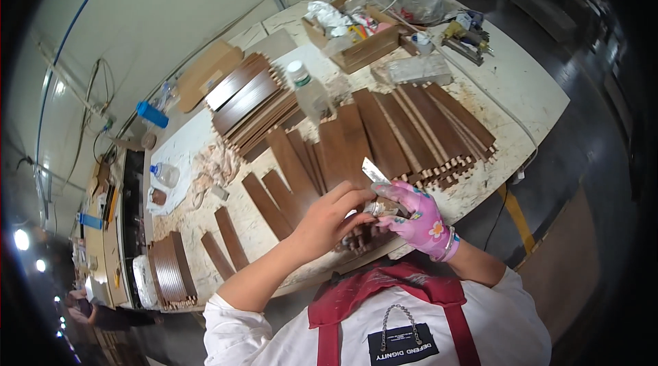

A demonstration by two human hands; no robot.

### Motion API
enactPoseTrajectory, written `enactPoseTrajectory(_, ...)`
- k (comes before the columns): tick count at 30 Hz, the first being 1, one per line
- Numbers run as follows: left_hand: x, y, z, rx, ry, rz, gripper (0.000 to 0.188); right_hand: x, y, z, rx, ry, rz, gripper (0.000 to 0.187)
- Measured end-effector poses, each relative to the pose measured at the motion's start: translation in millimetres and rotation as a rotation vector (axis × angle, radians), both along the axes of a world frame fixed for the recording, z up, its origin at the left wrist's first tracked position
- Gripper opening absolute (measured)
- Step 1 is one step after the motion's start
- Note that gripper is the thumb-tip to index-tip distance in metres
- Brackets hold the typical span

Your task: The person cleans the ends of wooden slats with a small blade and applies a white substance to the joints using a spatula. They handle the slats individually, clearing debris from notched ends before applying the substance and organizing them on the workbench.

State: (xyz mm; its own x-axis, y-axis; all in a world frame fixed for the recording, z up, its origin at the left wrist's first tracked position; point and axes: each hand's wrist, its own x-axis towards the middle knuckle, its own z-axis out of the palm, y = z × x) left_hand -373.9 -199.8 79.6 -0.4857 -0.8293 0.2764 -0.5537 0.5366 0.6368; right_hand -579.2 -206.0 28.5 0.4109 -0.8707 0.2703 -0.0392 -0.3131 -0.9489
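Note:
My right hand, in a pink flowered glove, is closed around a putty knife whose flat metal blade points up and away. Close against it, my bare left hand has its fingers bent in toward a small whitish lump between the two hands. The fingers partly cover that lump, and its kind does not show. Just beyond my hands, dark brown wooden slats with pale notched ends lie fanned in a row across the worktable.
A stack of brown slats stands farther back beside a clear bottle. Behind are a cardboard box of odds and ends and a nail gun. A crumpled cloth and another slat bundle lie left. A cable crosses the right side.

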Motion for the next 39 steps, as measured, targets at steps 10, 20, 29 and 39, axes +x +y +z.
enactPoseTrajectory(10, -67, -167, -15, 0.258, 0.118, -0.048, 0.024, -86, -61, -19, 0.262, -0.274, -0.385, 0.039)
enactPoseTrajectory(20, 11, -402, -120, -0.143, -0.819, 0.317, 0.026, -108, -72, -76, 0.177, -0.144, -0.356, 0.028)
enactPoseTrajectory(29, 25, -428, -162, 0.113, -0.971, 0.503, 0.03, -107, -61, -79, 0.303, -0.114, -0.318, 0.032)
enactPoseTrajectory(39, -9, -187, -41, -0.681, -0.328, 0.112, 0.014, -68, -68, -47, 0.27, -0.243, -0.166, 0.059)
